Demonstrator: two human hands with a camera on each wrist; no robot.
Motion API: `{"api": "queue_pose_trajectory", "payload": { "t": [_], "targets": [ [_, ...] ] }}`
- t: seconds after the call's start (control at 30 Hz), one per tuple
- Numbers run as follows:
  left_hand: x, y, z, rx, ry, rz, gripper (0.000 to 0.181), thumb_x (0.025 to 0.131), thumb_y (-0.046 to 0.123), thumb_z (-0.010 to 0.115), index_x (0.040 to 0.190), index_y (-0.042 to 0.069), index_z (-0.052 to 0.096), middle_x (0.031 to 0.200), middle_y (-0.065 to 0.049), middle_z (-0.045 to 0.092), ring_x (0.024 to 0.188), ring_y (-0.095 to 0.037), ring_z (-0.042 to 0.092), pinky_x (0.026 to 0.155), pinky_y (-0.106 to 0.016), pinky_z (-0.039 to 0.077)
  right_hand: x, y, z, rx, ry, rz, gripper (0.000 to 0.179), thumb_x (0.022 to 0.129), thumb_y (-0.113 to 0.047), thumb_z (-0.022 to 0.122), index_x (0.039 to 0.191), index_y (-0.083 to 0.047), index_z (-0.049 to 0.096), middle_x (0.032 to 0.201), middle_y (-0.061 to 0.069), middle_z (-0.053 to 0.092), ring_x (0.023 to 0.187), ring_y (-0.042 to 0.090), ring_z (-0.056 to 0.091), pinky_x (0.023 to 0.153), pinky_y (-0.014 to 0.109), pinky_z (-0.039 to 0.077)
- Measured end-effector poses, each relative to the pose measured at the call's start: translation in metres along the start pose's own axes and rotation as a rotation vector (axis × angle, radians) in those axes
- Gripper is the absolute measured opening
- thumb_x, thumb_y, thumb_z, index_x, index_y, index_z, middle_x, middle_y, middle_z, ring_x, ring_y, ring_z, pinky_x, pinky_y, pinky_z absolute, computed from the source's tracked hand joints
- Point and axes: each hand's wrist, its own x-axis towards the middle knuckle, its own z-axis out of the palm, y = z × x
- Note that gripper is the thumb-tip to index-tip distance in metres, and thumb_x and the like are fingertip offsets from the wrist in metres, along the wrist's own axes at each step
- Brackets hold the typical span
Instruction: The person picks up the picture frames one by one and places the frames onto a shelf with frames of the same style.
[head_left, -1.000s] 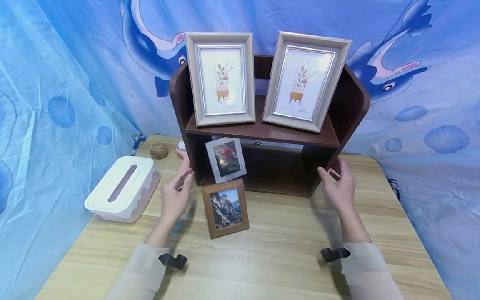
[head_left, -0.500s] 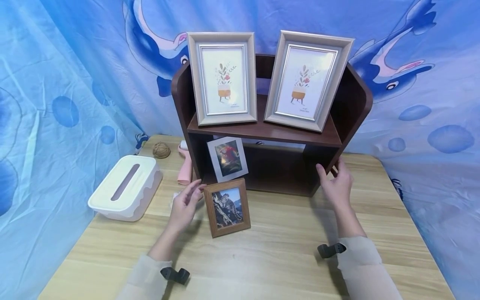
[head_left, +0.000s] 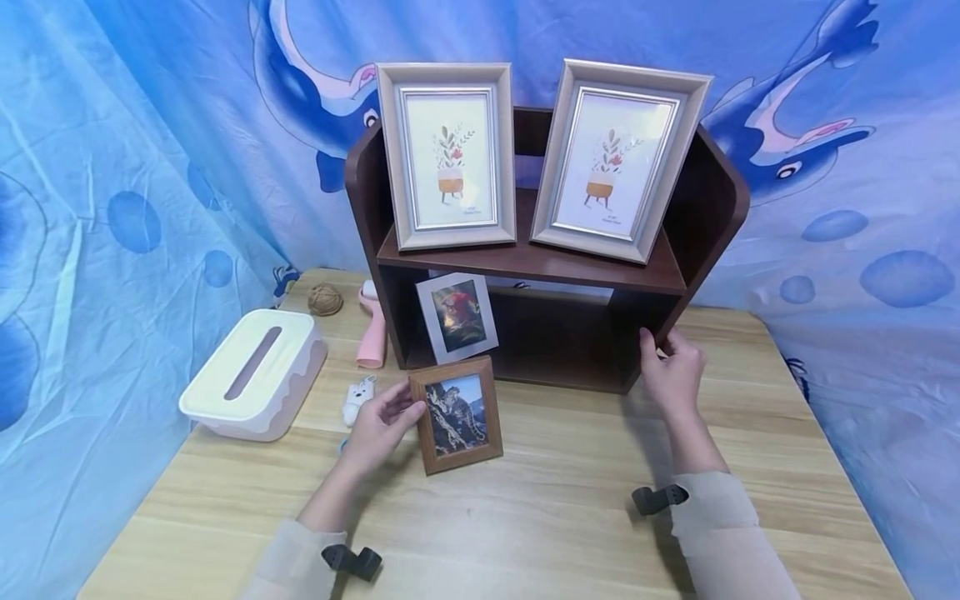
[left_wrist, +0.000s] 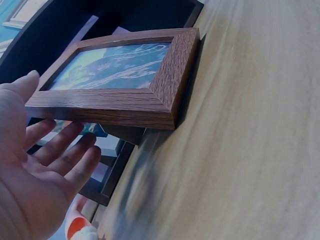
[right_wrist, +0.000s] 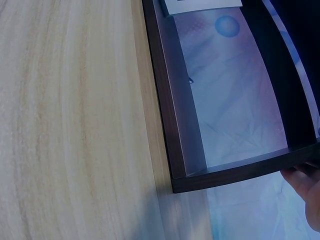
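Observation:
In the head view, a brown wooden photo frame (head_left: 493, 408) with a leopard picture leans upright on the table before a dark brown shelf (head_left: 585, 271). My left hand (head_left: 384, 429) is at its left edge, thumb over the front and fingers reaching behind. The left wrist view shows those fingers (left_wrist: 60, 150) spread below the wooden frame (left_wrist: 165, 92), the thumb near its border. At the shelf's right side panel, my right hand (head_left: 673, 372) holds the lower front edge between thumb and fingers. In the right wrist view, fingers (right_wrist: 302, 182) pass outside the panel.
Two silver-beige photo frames (head_left: 505, 158) stand on the upper level. A white frame (head_left: 427, 312) with a parrot picture leans in the lower level. On the left are a white tissue box (head_left: 217, 392), a twine ball (head_left: 325, 299), a pink handled item (head_left: 372, 337) and a small white figure (head_left: 356, 400).
My left hand has moved from the shelf's left side down and right to the wooden frame, uncovering the pink item and white figure. My right hand stays at the right panel.

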Motion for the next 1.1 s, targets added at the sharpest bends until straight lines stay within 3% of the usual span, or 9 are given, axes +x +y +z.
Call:
{"api": "queue_pose_trajectory", "payload": {
  "t": [0.1, 0.33, 0.63, 0.87, 1.1],
  "targets": [
    [-0.0014, -0.0004, 0.0007, -0.001, -0.017, -0.022, 0.057, 0.095, 0.012, 0.070, 0.142, -0.013, 0.046, 0.124, -0.029, 0.065, 0.115, -0.038, 0.063, 0.100, -0.034, 0.053, 0.0007, 0.0012, 0.0007, -0.018, 0.014, -0.022, 0.010, 0.088, 0.002, 0.070, 0.080, 0.007, 0.070, 0.077, 0.018, 0.074, 0.075, 0.005, 0.071, 0.060, 0.002, 0.046],
    [-0.0050, -0.0030, 0.0036, 0.018, -0.058, -0.073, 0.061, 0.092, 0.018, 0.076, 0.142, -0.006, 0.051, 0.124, -0.023, 0.067, 0.113, -0.036, 0.065, 0.100, -0.040, 0.053, -0.0010, 0.0013, 0.0004, -0.002, 0.010, -0.022, 0.011, 0.089, 0.002, 0.069, 0.079, 0.008, 0.068, 0.077, 0.023, 0.073, 0.070, -0.022, 0.054, 0.058, 0.001, 0.041],
    [-0.0071, -0.0063, 0.0071, 0.024, -0.102, -0.116, 0.052, 0.087, 0.020, 0.081, 0.132, 0.002, 0.062, 0.115, -0.014, 0.072, 0.106, -0.030, 0.069, 0.096, -0.040, 0.056, -0.0015, -0.0001, 0.0004, -0.013, -0.002, 0.010, 0.014, 0.091, -0.002, 0.068, 0.080, 0.005, 0.068, 0.078, 0.022, 0.072, 0.069, -0.021, 0.053, 0.058, 0.004, 0.040],
    [-0.0085, -0.0068, 0.0075, -0.054, -0.049, -0.197, 0.039, 0.085, 0.013, 0.082, 0.117, -0.005, 0.067, 0.105, -0.017, 0.074, 0.093, -0.026, 0.074, 0.076, -0.032, 0.062, -0.0012, -0.0013, -0.0007, -0.012, -0.006, 0.004, 0.012, 0.091, -0.001, 0.069, 0.081, 0.005, 0.068, 0.077, 0.021, 0.073, 0.066, -0.020, 0.053, 0.056, 0.004, 0.039],
    [-0.0084, -0.0056, 0.0080, -0.115, -0.057, -0.193, 0.036, 0.086, 0.003, 0.078, 0.117, -0.010, 0.066, 0.102, -0.020, 0.074, 0.085, -0.020, 0.075, 0.075, -0.032, 0.063, -0.0023, -0.0015, -0.0006, -0.008, -0.010, 0.003, 0.012, 0.091, -0.003, 0.070, 0.081, 0.003, 0.069, 0.076, 0.019, 0.073, 0.066, -0.019, 0.053, 0.055, 0.004, 0.040]
  ]
}}
